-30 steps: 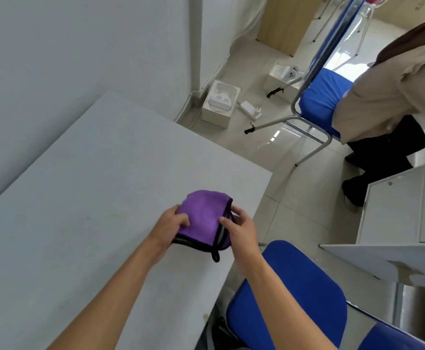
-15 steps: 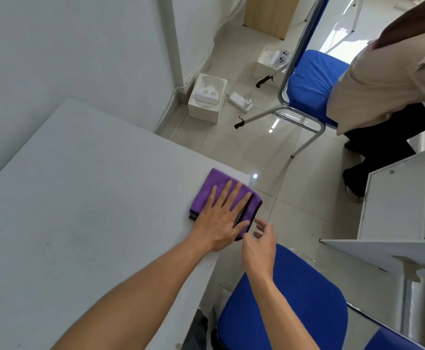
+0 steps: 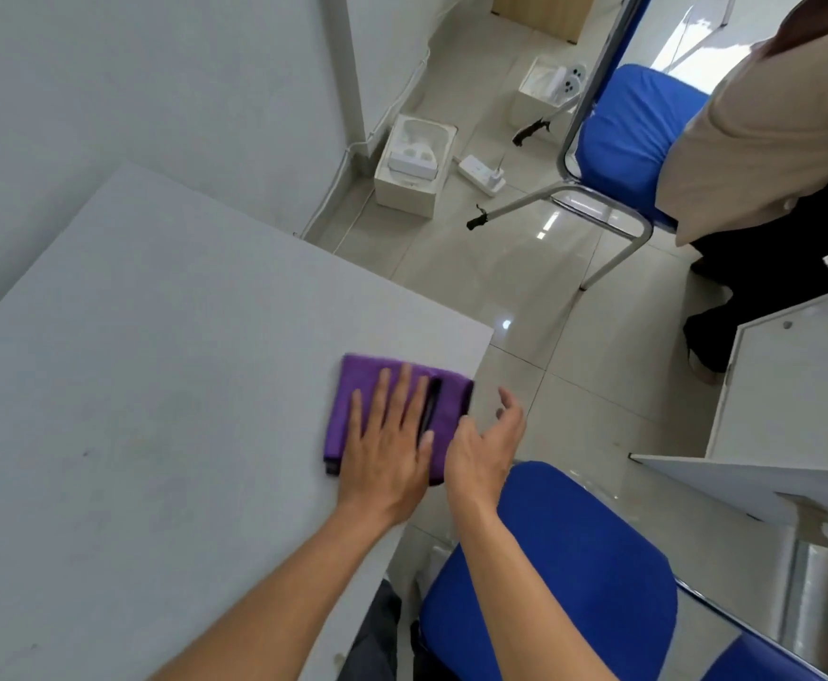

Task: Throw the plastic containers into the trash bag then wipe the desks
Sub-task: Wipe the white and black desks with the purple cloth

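A folded purple cloth (image 3: 359,389) with a dark trim lies flat on the white desk (image 3: 156,385), close to its right edge near the far corner. My left hand (image 3: 390,444) presses down on the cloth with its fingers straight and spread. My right hand (image 3: 483,447) hovers just off the desk's right edge beside the cloth, fingers loosely relaxed and holding nothing. No plastic container or trash bag is in view.
A blue chair (image 3: 549,572) stands right below my right arm. A person in beige sits on another blue chair (image 3: 628,135) at the far right. A second white desk (image 3: 771,435) is at the right. White boxes (image 3: 414,164) and a power strip (image 3: 481,174) lie on the tiled floor.
A second ago both hands held the bunched cloth above the desk. My left hand has since flattened it on the surface and slid it slightly toward me; my right hand let go.
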